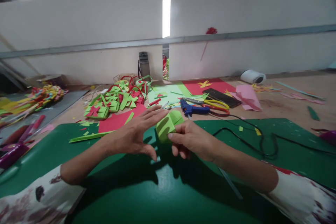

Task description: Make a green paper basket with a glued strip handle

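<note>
My right hand point(189, 138) pinches a folded light-green paper piece point(166, 128) by its right side, above the green mat point(162, 199). The piece looks like a small box or pouch with an angled top. To its left, my left hand point(136, 131) is open, thumb and fingers spread apart, with nothing in it. Its fingertips reach close to the top of the paper piece; whether they touch it I cannot tell. Left of that hand, a long folded green paper strip point(89, 137) lies on the mat.
Behind my hands lie a blue glue gun point(194, 108) with a black cord, yellow-handled scissors point(215, 103) and a dark phone point(222, 98). A pile of green and red paper pieces point(120, 98) sits back left. A grey bottle point(143, 64) stands by the white partition point(78, 24).
</note>
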Demonstrator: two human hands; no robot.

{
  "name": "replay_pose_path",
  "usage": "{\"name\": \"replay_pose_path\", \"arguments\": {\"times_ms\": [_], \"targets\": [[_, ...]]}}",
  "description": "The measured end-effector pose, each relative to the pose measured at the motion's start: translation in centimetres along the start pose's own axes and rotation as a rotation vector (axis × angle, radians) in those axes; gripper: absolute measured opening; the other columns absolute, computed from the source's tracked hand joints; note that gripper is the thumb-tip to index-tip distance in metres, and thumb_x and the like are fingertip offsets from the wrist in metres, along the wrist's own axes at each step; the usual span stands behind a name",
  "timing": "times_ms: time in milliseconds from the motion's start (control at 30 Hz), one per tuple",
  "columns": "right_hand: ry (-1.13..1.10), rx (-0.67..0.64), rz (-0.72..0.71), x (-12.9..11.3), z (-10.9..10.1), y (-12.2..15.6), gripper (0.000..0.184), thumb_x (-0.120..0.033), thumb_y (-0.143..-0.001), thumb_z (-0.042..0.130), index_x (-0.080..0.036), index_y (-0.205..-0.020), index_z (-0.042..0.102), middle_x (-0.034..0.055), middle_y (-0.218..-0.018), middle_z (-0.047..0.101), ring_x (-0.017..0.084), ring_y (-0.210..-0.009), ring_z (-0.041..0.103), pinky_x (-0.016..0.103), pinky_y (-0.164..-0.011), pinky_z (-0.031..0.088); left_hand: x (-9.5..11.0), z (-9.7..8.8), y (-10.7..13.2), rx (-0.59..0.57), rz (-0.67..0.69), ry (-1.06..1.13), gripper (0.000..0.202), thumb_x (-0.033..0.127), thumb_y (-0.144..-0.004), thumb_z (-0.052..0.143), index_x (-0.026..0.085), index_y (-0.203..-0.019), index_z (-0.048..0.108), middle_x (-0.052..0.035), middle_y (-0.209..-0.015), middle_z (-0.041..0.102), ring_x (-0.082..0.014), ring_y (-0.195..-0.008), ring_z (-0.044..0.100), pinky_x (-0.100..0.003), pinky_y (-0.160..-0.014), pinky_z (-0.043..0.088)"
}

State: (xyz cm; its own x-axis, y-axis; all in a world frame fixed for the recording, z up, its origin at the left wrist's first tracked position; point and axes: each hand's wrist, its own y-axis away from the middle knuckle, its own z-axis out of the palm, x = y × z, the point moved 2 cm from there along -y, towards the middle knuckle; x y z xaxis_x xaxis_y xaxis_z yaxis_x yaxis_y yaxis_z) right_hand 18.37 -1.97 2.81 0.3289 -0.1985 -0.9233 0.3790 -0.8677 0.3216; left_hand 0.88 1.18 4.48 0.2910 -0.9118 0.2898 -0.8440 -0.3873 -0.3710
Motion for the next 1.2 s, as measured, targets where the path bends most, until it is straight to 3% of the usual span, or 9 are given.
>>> {"name": "replay_pose_path", "arguments": {"times_ms": [100,233,367,600,967,1200], "targets": [[-0.17,-0.01,0.032,0.2,0.3,0.1,0.018,-0.021,-0.081,0.047,-0.015,-0.064,0.05,-0.0037,-0.048,0.059,0.004,-0.031,0.044,0.012,-0.03,0.032,-0.6,1.4,0.4,0.035,-0.014,-0.109,0.1,0.047,-0.068,0.071,0.022,-0.144,0.012,-0.0169,-0.145,0.03,-0.032,-0.136,0.02,-0.05,-0.108,0.025],[-0.329,-0.06,0.037,0.9,0.9,0.3,0.017,-0.023,-0.082,0.049,-0.015,-0.067,0.051,-0.0031,-0.047,0.059,0.004,-0.03,0.046,0.011,-0.028,0.034,-1.1,3.5,0.5,0.168,0.105,-0.13,0.065,0.023,-0.086,0.056,0.021,-0.141,0.022,-0.0158,-0.136,0.044,-0.0249,-0.131,0.034,-0.045,-0.105,0.034],[-0.468,-0.084,0.031,1.3,1.1,0.3,0.017,-0.024,-0.082,0.052,-0.015,-0.068,0.05,-0.0027,-0.047,0.06,0.005,-0.03,0.048,0.012,-0.027,0.036,-1.4,4.8,0.7,0.201,0.118,-0.095,0.056,0.013,-0.088,0.048,0.02,-0.139,0.027,-0.0165,-0.133,0.047,-0.0222,-0.128,0.04,-0.042,-0.102,0.039],[-0.61,-0.152,0.16,0.9,1.5,0.4,0.03,-0.015,-0.089,0.04,-0.015,-0.06,0.049,-0.003,-0.038,0.055,0.006,-0.025,0.045,0.013,-0.026,0.037,-1.2,5.7,0.6,0.236,0.097,-0.018,0.055,0.01,-0.087,0.046,0.02,-0.139,0.028,-0.0161,-0.13,0.05,-0.0225,-0.124,0.045,-0.041,-0.1,0.041],[-0.609,-0.224,0.239,2.2,1.7,-0.5,0.034,-0.012,-0.084,0.046,-0.01,-0.052,0.056,0.0002,-0.043,0.058,0.006,-0.028,0.048,0.013,-0.026,0.039,-1.2,6.5,0.2,0.205,0.074,0.053,0.052,0.012,-0.085,0.051,0.02,-0.134,0.035,-0.0162,-0.127,0.053,-0.0243,-0.12,0.048,-0.046,-0.098,0.041],[-0.637,-0.223,0.213,2.5,1.8,-0.5,0.028,-0.013,-0.082,0.049,-0.011,-0.055,0.056,-0.0015,-0.045,0.057,0.005,-0.03,0.048,0.013,-0.027,0.039,-1.5,6.9,0.2,0.229,0.1,0.03,0.043,0.017,-0.087,0.051,0.018,-0.129,0.04,-0.0152,-0.12,0.058,-0.0236,-0.114,0.052,-0.046,-0.096,0.04]]}}
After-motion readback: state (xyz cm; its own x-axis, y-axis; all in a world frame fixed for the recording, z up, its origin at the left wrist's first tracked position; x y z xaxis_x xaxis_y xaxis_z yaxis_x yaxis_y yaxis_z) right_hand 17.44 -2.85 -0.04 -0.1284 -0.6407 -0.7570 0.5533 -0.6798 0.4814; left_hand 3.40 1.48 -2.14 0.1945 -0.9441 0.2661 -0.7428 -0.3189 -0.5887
